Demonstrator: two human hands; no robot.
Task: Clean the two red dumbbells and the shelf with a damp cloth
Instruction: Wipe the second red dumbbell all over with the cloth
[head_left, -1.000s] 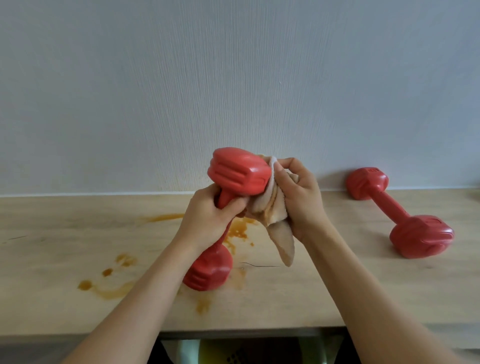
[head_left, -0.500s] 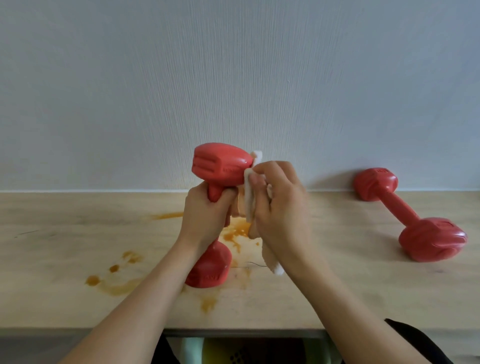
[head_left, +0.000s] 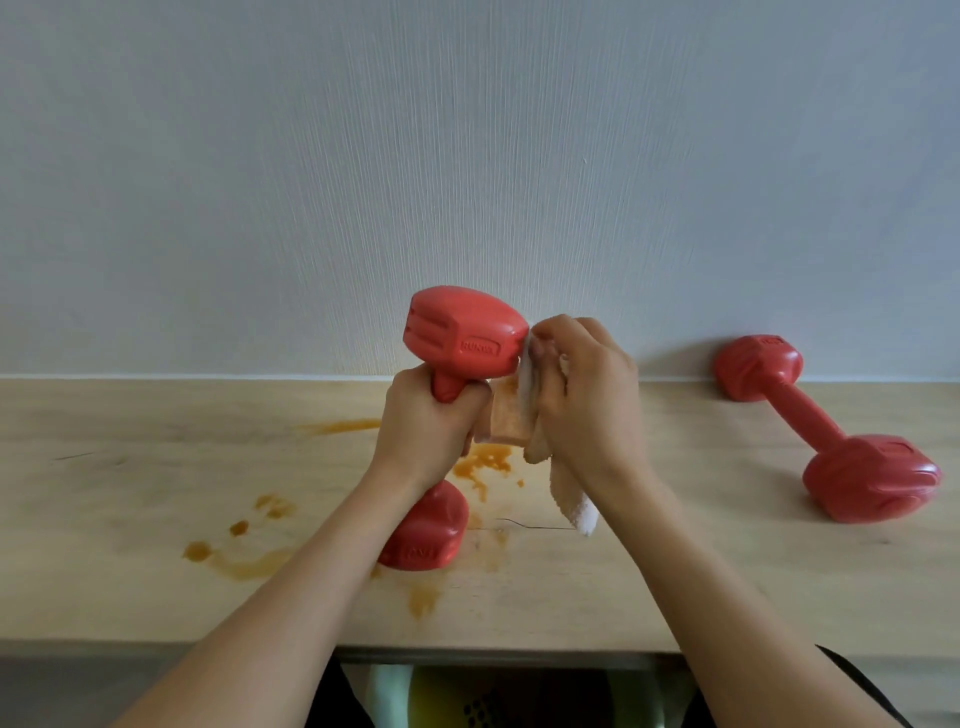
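A red dumbbell (head_left: 465, 335) stands upright on its lower head on the wooden shelf (head_left: 156, 467). My left hand (head_left: 426, 426) grips its handle just under the top head. My right hand (head_left: 582, 389) holds a stained white cloth (head_left: 519, 410) and presses it against the right side of that top head; a loose end of cloth hangs below the hand. The second red dumbbell (head_left: 826, 431) lies on its side at the right, one head against the wall.
Orange-brown smears (head_left: 483, 460) and drips (head_left: 239, 551) mark the shelf around and left of the held dumbbell. A pale textured wall (head_left: 467, 156) rises behind. Below the front edge (head_left: 519, 652) something green and yellow shows.
The held dumbbell has shifted slightly left and more upright. My right hand turned over, back now towards me, and moved the cloth from the head's underside to its right side.
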